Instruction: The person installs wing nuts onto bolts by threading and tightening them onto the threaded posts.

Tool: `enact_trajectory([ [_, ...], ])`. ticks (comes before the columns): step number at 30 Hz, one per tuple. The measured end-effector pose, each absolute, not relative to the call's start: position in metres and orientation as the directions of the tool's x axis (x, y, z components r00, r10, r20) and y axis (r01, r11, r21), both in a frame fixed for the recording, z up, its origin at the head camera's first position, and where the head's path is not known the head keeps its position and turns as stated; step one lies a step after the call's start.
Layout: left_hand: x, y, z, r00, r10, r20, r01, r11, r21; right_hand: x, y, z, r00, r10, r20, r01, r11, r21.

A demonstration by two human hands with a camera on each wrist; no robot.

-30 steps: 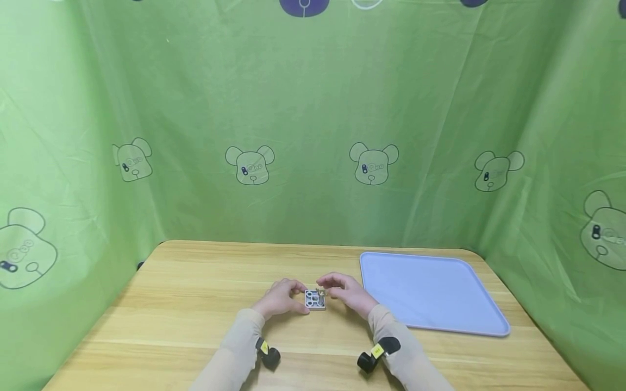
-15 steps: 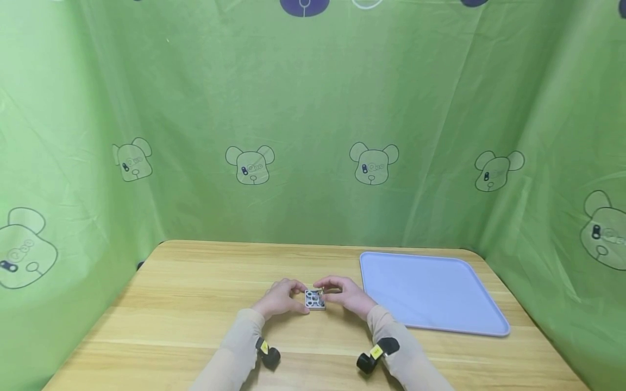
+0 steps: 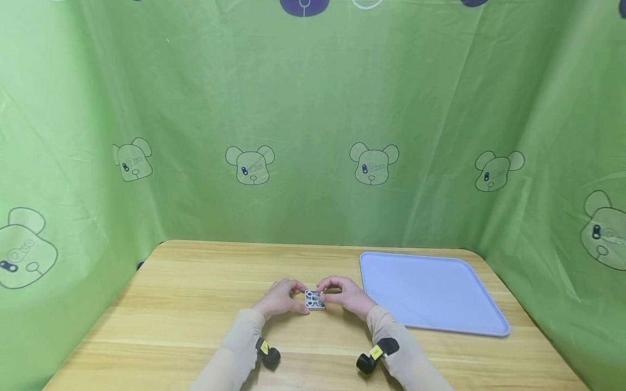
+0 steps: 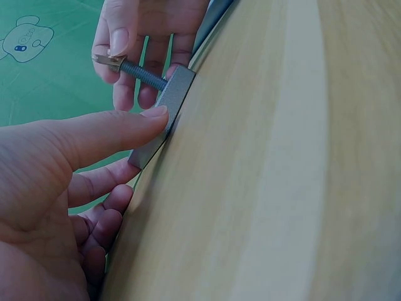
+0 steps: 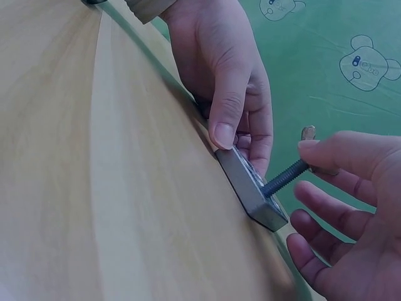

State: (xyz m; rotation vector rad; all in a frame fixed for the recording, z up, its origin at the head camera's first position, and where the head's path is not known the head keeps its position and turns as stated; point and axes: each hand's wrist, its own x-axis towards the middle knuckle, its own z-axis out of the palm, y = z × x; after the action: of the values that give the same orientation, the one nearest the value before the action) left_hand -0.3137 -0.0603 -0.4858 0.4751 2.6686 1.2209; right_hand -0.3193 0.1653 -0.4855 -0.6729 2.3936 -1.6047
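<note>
A small square metal block (image 3: 313, 304) with several round holes in its top lies on the table. My left hand (image 3: 280, 300) grips its left side, the thumb on the near edge and fingers at the far edge. Out of the block's right part stands a wing screw (image 4: 144, 74), with a grey threaded shank and a brass-coloured wing head. My right hand (image 3: 349, 296) pinches that head between thumb and index finger, the other fingers loosely bent beside it. In the right wrist view much thread (image 5: 285, 180) shows above the block; its lower end is hidden inside.
A shallow pale-blue tray (image 3: 432, 293) lies on the right side of the wooden table (image 3: 195, 282). Green curtain (image 3: 313, 108) with bear-head prints surrounds the table at the back and sides. Each forearm wears a black wrist camera (image 3: 269, 355).
The right fingers were spread around the wing head, then closed in on it from the right and shifted slightly as they pinch it. Left hand and block stayed put.
</note>
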Motion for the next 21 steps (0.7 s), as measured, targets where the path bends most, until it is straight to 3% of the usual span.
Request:
enact_trajectory([
  [17,-0.3117,-0.0595,-0.4848,-0.937,0.349,-0.023,0.214,0.624,0.751,-0.3191,0.1623,-0.4888,-0.902,-0.404,0.155,-0.310,0.354,-0.883],
  [21,-0.3126,-0.0596,-0.4854,-0.937,0.349,-0.022,0.215,0.624,0.751,-0.3195,0.1630,-0.4850,-0.911,-0.397,0.112,-0.263,0.352,-0.898],
])
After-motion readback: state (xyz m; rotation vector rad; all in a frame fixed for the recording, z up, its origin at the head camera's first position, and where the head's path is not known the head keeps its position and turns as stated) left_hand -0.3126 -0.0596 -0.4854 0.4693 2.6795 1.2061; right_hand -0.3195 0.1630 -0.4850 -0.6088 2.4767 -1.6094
